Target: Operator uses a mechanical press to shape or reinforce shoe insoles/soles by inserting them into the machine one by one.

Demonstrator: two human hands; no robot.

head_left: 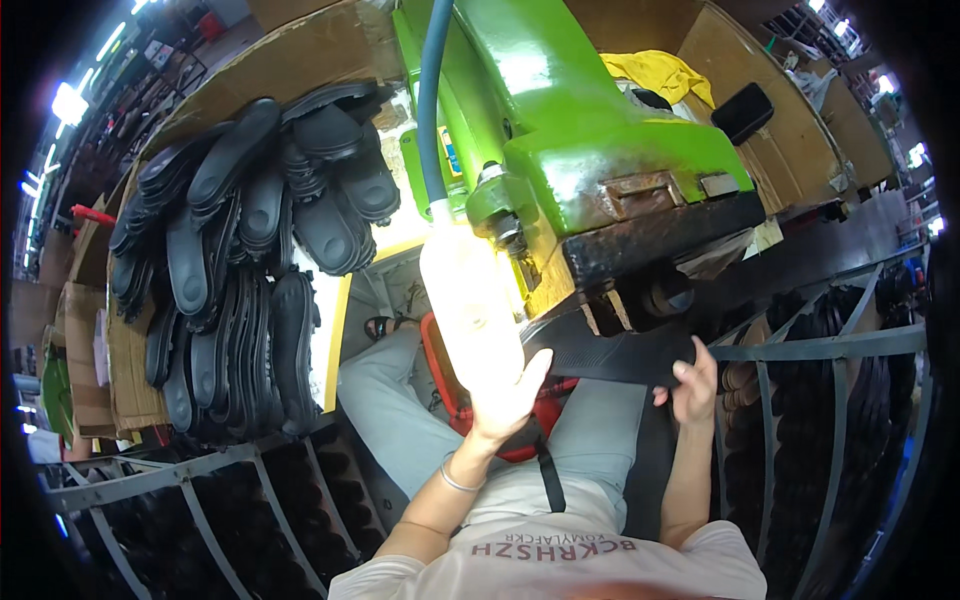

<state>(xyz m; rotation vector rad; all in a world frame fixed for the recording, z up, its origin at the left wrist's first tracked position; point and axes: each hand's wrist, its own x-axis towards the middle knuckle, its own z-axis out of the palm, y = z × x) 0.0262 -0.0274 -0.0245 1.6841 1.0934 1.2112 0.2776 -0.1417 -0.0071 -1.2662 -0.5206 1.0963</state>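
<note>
A black rubber shoe sole (pixel 610 352) lies flat under the dark head of a green press machine (pixel 580 140). My left hand (pixel 510 395) grips its left end, washed out by a bright lamp (pixel 470 300) right above it. My right hand (pixel 693 385) pinches the sole's right end between thumb and fingers. A black strap hangs down from below my left hand across my lap. I sit on a red stool (pixel 445 380).
Several black soles (pixel 240 250) are heaped on a cardboard-lined surface at left. Grey metal wire racks (pixel 200 480) holding more dark soles stand at lower left and right (pixel 830 350). A yellow cloth (pixel 660 72) lies behind the machine.
</note>
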